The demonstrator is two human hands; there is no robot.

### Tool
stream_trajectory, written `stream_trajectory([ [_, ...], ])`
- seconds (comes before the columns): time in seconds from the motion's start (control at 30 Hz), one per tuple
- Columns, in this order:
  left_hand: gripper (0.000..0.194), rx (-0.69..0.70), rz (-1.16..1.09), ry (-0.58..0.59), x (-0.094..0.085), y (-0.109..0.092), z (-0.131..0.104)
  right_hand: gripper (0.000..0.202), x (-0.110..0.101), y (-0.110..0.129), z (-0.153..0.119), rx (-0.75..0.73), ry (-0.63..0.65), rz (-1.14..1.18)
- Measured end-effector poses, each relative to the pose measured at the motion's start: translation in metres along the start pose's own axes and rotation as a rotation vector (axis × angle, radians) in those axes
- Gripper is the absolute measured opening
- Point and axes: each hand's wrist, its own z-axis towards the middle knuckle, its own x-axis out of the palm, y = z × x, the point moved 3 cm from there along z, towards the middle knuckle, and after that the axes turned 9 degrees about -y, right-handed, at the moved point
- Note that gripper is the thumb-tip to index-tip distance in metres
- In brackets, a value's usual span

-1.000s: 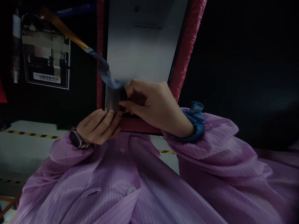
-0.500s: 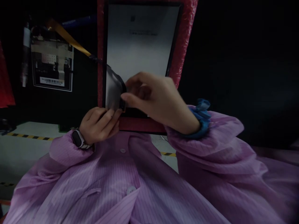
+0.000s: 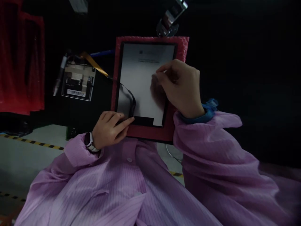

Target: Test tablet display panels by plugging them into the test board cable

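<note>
A flat display panel (image 3: 141, 81) showing a pale screen with small dark print lies on a pink bubble-wrap sheet (image 3: 182, 47). My left hand (image 3: 110, 127) rests at its lower left corner, fingers stretched out, the index fingertip at the end of a black ribbon cable (image 3: 133, 99). This cable arches over the panel's left side and joins an orange ribbon cable (image 3: 95, 65), which leads to a small board (image 3: 78, 81) with a barcode label. Above the panel's right side, my right hand (image 3: 181, 84) is closed in a pinch; anything between its fingertips is too small to see.
Pink bubble-wrap bags (image 3: 23, 69) lie at the far left. A white pen-like tool (image 3: 60, 75) is beside the board, and a blue pen (image 3: 102, 53) lies behind the orange ribbon. A metal fixture (image 3: 171, 18) stands beyond the panel.
My right hand has moved off the black ribbon cable, to the right and up over the panel. My left hand stays at the panel's lower left corner. The camera view has shifted.
</note>
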Motion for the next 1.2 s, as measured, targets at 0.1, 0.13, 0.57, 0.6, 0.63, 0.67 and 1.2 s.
stream_trajectory([
  [0.1,0.031,-0.14,-0.17,-0.011,-0.014,0.009,0.001,0.008,0.002,-0.004,0.001,-0.015,-0.002,0.029],
  [0.13,0.03,-0.222,-0.159,-0.045,-0.019,0.016,0.0,0.006,0.002,-0.004,0.001,-0.01,0.003,0.025],
  [0.57,0.043,-0.607,0.451,0.046,-0.017,0.078,-0.016,0.011,0.005,0.005,-0.001,-0.066,0.051,-0.107],
  [0.6,0.045,-0.622,0.459,0.071,-0.018,0.077,-0.015,0.012,0.005,0.004,-0.001,-0.068,0.051,-0.111],
  [0.63,0.046,-0.639,0.468,0.099,-0.018,0.076,-0.013,0.014,0.005,0.004,-0.001,-0.069,0.058,-0.114],
  [0.67,0.047,-0.656,0.477,0.127,-0.019,0.076,-0.012,0.015,0.006,0.003,-0.001,-0.068,0.066,-0.114],
  [1.2,0.048,-0.645,0.366,0.044,-0.023,0.075,-0.014,0.025,-0.002,0.009,-0.012,-0.061,0.021,-0.15],
])
